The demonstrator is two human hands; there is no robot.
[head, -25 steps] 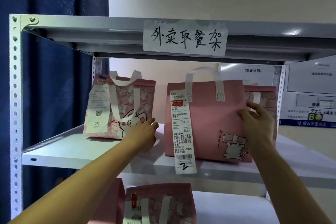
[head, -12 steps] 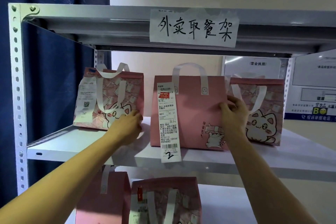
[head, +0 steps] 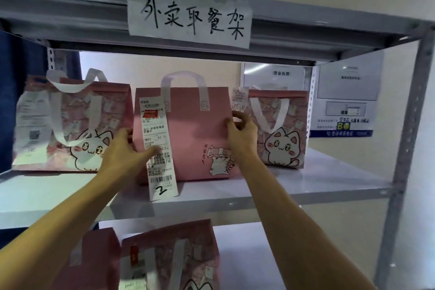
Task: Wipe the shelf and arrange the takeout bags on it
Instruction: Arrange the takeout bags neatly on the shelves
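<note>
Between both hands stands the plain pink takeout bag (head: 188,134), white-handled with a long receipt (head: 157,146); left hand (head: 124,153) and right hand (head: 240,134) grasp its side edges.

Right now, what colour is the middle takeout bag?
Plain pink middle takeout bag, white handles; head view.

Takeout pickup shelf in a food-service business.

A grey bolt-together metal rack (head: 407,125) carries a handwritten paper sign (head: 188,17) on its upper beam reading "外卖取餐架" (takeout pickup rack). Pink carry bags with cartoon cats (head: 277,129) stand in a row on the middle shelf and on the one below, several bearing printed order receipts (head: 159,146) with barcodes, one hand-numbered "2". On the far wall at right hang framed notices (head: 280,75), one headed "营业执照" (business licence), as displayed in commercial premises.
</note>
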